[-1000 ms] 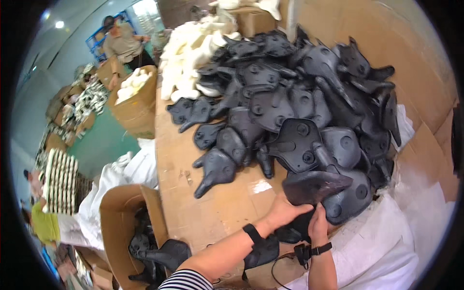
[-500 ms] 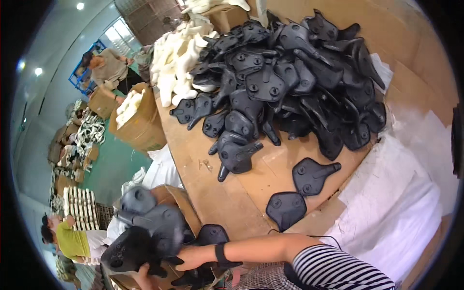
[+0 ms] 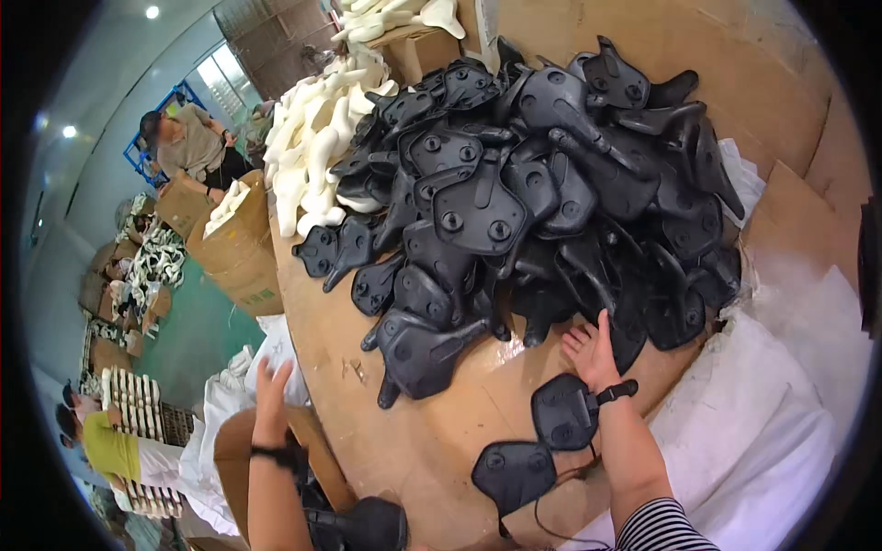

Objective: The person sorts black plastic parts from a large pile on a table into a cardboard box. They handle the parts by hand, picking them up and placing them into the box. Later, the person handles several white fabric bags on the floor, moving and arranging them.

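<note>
The right hand [image 3: 593, 351] lies open and empty on the wooden table [image 3: 413, 450], fingers spread, at the near edge of the heap of black saddle shells [image 3: 533, 211]. Two loose shells [image 3: 562, 411] lie just beside its wrist. The left hand [image 3: 272, 386] is raised with open fingers, holding nothing, above a cardboard box [image 3: 234, 450] that seems to hold more black parts. White shells [image 3: 312, 151] are piled behind the heap.

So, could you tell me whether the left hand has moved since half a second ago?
Yes. The left hand has come up out of the box and now hangs empty beside the table edge.
</note>
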`<control>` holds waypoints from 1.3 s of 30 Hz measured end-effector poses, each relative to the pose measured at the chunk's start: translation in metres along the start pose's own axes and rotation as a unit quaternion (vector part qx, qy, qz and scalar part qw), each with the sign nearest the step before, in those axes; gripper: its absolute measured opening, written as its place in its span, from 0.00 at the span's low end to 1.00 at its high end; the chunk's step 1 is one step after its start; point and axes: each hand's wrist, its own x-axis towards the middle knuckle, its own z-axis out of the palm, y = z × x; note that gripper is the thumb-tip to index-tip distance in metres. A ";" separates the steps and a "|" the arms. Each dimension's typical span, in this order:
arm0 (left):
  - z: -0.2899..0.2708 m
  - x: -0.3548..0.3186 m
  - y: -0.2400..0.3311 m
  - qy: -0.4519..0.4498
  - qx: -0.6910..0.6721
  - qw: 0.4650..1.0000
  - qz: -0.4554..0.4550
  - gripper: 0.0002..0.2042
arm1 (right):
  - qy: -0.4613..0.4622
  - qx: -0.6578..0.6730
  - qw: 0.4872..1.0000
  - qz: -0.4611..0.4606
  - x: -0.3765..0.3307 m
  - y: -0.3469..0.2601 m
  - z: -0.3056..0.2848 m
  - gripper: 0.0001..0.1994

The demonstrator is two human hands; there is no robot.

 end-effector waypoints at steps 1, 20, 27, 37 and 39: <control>0.064 0.006 0.050 -0.129 -0.048 0.990 0.008 0.39 | 0.014 0.024 1.000 -0.009 0.019 -0.009 -0.005 0.56; 0.378 0.050 0.053 -0.278 0.087 0.873 0.392 0.41 | -0.133 0.135 0.979 -0.068 0.083 0.017 0.038 0.18; 0.334 -0.081 0.004 -0.431 -0.042 0.873 0.223 0.45 | -0.093 0.193 0.977 0.019 -0.022 0.065 0.013 0.22; 0.121 -0.230 0.004 -0.282 0.022 0.925 0.252 0.42 | -0.161 -0.113 0.980 0.016 -0.248 0.109 0.046 0.25; 0.050 -0.249 -0.003 -0.205 0.038 0.947 0.243 0.43 | -0.274 -0.220 0.935 0.052 -0.274 0.135 0.079 0.25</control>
